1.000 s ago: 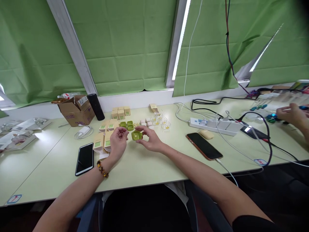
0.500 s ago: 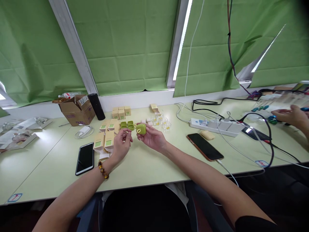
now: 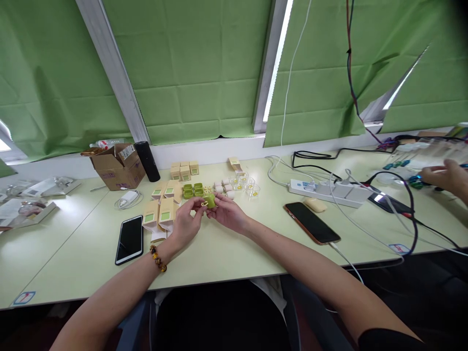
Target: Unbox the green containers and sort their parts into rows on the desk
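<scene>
Between my two hands is a small green square case (image 3: 209,200) with a pale cream loop (image 3: 204,204) at its left side. My right hand (image 3: 229,214) grips the case from the right. The fingers of my left hand (image 3: 187,223) are pinched at the loop. Just beyond lie several open green trays (image 3: 193,190), small cream pieces (image 3: 207,189) and pale pinkish rounded pieces (image 3: 222,185). Clear containers with yellow marks (image 3: 250,186) stand to their right. Small cream boxes with green windows (image 3: 166,214) stand left, partly hidden by my left hand.
A phone (image 3: 129,240) lies left, another phone (image 3: 312,223) right, beside a power strip (image 3: 329,192) with cables. At the back left stand a cardboard box (image 3: 119,168) and a black cylinder (image 3: 146,161). Another person's hand (image 3: 448,176) works at far right.
My left hand has moved right and up to the case and now pinches its loop. The case in my right hand has shifted slightly left and down, tilting.
</scene>
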Tool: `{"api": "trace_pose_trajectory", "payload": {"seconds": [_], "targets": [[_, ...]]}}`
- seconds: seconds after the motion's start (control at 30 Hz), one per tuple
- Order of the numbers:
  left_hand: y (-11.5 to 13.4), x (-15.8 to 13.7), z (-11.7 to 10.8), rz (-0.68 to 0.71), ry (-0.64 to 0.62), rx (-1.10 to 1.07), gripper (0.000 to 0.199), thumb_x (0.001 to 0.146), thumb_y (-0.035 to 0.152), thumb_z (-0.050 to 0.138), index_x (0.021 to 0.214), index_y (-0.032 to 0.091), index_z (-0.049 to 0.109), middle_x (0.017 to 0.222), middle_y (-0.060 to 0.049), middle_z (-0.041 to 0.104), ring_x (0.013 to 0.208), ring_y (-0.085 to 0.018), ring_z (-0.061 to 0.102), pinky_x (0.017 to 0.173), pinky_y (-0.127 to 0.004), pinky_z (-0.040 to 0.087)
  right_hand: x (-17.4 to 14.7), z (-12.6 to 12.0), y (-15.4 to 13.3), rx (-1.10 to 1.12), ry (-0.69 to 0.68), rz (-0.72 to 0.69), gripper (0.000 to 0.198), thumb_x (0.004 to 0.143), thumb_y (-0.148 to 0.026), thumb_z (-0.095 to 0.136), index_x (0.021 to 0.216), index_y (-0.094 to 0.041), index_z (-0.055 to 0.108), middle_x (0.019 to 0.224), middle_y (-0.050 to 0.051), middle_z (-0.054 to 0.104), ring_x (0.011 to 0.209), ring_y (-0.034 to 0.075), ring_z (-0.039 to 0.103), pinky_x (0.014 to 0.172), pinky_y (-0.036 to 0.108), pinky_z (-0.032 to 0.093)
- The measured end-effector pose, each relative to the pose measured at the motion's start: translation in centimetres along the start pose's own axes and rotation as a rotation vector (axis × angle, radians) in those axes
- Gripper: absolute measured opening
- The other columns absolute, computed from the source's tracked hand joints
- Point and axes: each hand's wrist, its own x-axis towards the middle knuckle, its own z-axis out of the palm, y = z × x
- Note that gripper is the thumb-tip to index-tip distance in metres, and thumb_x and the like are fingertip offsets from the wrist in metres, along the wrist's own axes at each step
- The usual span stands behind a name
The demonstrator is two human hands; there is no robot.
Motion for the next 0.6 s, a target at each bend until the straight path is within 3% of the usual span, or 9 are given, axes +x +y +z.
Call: {"api": "trace_pose_trajectory", "payload": {"seconds": [0.13,0.3,0.6], "targets": [[-0.26,0.27,-0.2,0.013,0.05,0.055,0.015,0.097,0.024,0.067,0.111,0.021,0.071,0.097,-0.004,0.077,0.083,-0.018,0.074,0.083,-0.034,0.059,-0.3,0.46,-0.69,-0.116,-0.004,-0.033,0.052,0.085,-0.039,0.084,0.13,-0.03,0.061,0.092,0.0,0.066,0.08,0.016,0.062,0.075,0.032,0.051],[-0.17,0.5,-0.3,0.049,0.07,0.073,0.014,0.097,0.023,0.067,0.11,0.022,0.074,0.096,-0.004,0.079,0.081,-0.017,0.074,0.082,-0.033,0.06,-0.3,0.54,-0.78,-0.27,0.0,-0.131,0.043,0.085,-0.042,0.085,0.121,-0.026,0.068,0.102,0.003,0.066,0.086,0.017,0.064,0.078,0.034,0.053],[0.15,0.64,-0.52,0.019,0.081,-0.013,0.007,0.095,0.024,0.071,0.094,0.02,0.077,0.083,-0.002,0.079,0.066,-0.015,0.074,0.07,-0.03,0.06,-0.12,-0.15,-0.43,-0.458,0.033,-0.218,0.046,0.084,-0.042,0.087,0.123,-0.022,0.073,0.095,0.004,0.071,0.076,0.016,0.065,0.074,0.034,0.054]]}}
